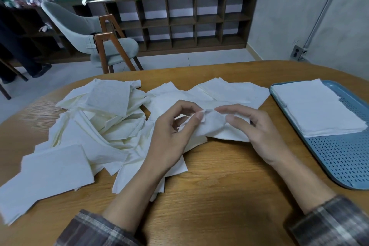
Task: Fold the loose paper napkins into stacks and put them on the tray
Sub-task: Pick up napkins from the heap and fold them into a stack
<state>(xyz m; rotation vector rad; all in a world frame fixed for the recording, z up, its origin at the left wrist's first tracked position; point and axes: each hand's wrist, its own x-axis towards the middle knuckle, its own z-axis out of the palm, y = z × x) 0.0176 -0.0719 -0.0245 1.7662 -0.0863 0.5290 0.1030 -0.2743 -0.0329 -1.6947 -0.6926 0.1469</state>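
Across the left half of the wooden table (pixel 219 195), from its near edge up to its far edge, sprawls the heap of loose napkins (pixel 95 126). They lie overlapping and unsorted, close enough that either hand could draw the next sheet without stretching. Along the table's right edge lies the blue perforated tray (pixel 343 162), its near part bare, presumably room for further stacks. On its far end sits a squared stack of folded napkins (pixel 311 108). With so much paper loose, the job looks far from finished. Near the middle of the table, over the heap's right fringe, one rumpled napkin (pixel 211 126) is raised a little between the hands. The left hand (pixel 169 142) pinches its upper corner between thumb and forefinger, and the other fingers are curled. The right hand (pixel 257 136) grips the opposite side, thumb on top, fingers curled behind. Holding it at both ends probably lets the sheet be pulled smooth and its edges matched for a fold.
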